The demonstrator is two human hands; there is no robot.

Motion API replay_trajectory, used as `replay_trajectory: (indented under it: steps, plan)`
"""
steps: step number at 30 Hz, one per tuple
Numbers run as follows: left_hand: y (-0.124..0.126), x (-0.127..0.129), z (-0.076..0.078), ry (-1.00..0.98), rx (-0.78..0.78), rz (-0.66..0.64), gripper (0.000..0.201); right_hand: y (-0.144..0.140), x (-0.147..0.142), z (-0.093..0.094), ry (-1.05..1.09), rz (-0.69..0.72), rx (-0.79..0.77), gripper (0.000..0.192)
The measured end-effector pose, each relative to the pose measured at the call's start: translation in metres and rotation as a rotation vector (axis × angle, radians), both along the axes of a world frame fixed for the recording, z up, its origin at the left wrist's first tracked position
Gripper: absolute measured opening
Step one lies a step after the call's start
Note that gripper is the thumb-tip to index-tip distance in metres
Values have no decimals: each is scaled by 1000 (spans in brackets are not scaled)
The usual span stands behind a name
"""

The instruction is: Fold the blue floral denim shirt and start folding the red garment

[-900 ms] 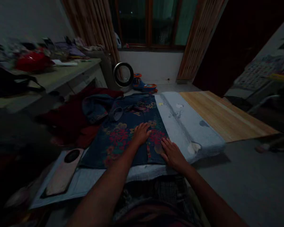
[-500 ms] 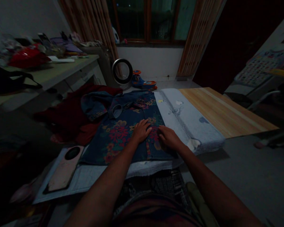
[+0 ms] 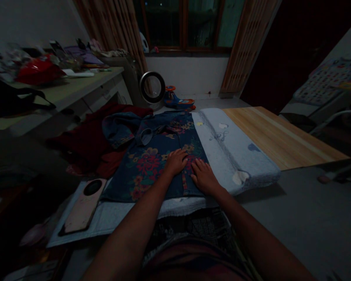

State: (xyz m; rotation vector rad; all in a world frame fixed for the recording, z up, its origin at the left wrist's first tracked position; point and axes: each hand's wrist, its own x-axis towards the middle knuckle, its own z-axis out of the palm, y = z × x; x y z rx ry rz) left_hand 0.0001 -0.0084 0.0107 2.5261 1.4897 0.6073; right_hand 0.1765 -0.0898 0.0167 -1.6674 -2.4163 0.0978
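Observation:
A dark blue denim jacket [image 3: 160, 175] with red and yellow flowers lies spread over a pale padded cloth [image 3: 219, 144]. My left hand [image 3: 176, 161] rests flat on the jacket's middle, fingers stretched out. Just to its right, my right hand [image 3: 203, 176] lies flat on the cloth of the jacket near its right edge, fingers apart. Neither hand grips anything. One sleeve and the collar [image 3: 144, 136] lie bunched toward the far left.
Left of the jacket are dark red clothes [image 3: 78, 136] and a pink phone [image 3: 83, 207] on the padding's corner. A cluttered desk [image 3: 76, 91] stands at far left. A washing machine door [image 3: 152, 88] hangs open behind. A wooden board [image 3: 280, 136] extends right.
My right hand has uncurled from the jacket's right edge and now lies flat on it, slightly lower. My left hand stays almost in place.

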Motion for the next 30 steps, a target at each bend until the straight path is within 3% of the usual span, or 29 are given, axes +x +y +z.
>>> replay_trajectory:
  steps: [8, 16, 20, 22, 25, 30]
  plan:
    - [1, 0, -1, -22, -14, -2, 33, -12, -6, 3, -7, -2, -28, 58]
    - [7, -2, -8, -59, -26, 38, 34, -47, -13, 21, 20, 189, -160, 54]
    - [8, -3, -9, -61, -38, 55, 37, -32, -10, 45, 94, 270, -240, 30]
    - [7, -3, -8, -60, -34, 52, 34, -16, -9, 49, 127, 230, -206, 26]
    - [6, -2, -6, -61, -20, 52, 31, 8, -6, 35, 167, 110, 0, 29]
    - [4, 0, -5, -58, -21, 65, 31, 19, 1, -1, 161, 41, 108, 37]
